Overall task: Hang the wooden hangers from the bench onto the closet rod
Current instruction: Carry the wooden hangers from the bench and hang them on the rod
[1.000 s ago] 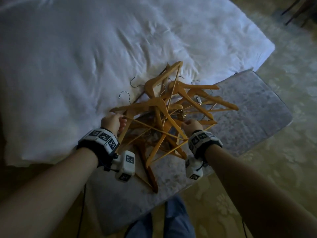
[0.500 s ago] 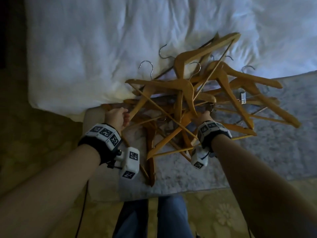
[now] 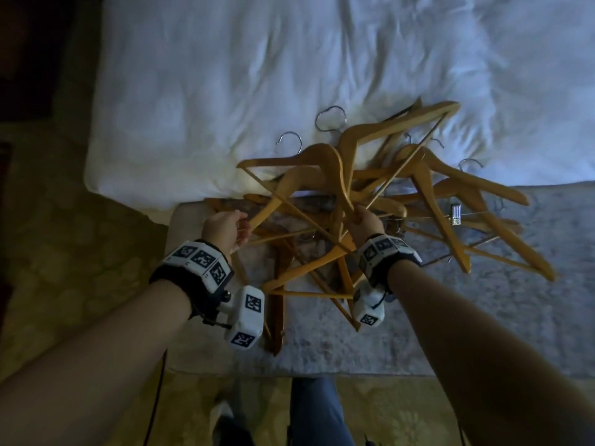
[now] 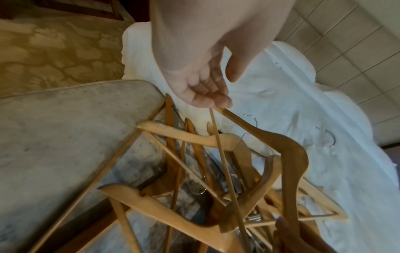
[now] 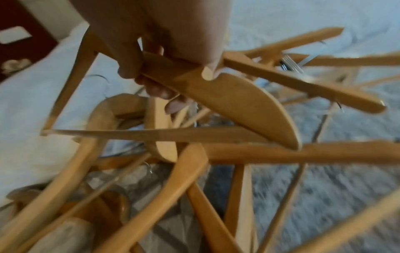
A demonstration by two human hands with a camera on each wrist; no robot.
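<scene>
A tangled pile of wooden hangers (image 3: 396, 188) with metal hooks lies on the grey bench (image 3: 502, 323) and leans on the bed's edge. My left hand (image 3: 227, 228) pinches one end of a top hanger (image 4: 288, 145) with curled fingers (image 4: 207, 97). My right hand (image 3: 367, 220) grips a hanger arm (image 5: 227, 95) near its tip, fingers (image 5: 129, 68) wrapped around the wood. That arched hanger appears to span from one hand to the other, raised above the pile. No closet rod is in view.
A white bed (image 3: 289, 75) borders the bench's far side. Patterned carpet (image 3: 64, 252) lies to the left and front. My legs in jeans (image 3: 315, 413) stand against the bench's near edge. A metal clip (image 3: 455, 214) hangs on one hanger. Bare bench surface extends to the right.
My head view has swung left, so the bench now runs to the right. Both hands keep hold of hangers, and the top hangers have risen a little off the pile.
</scene>
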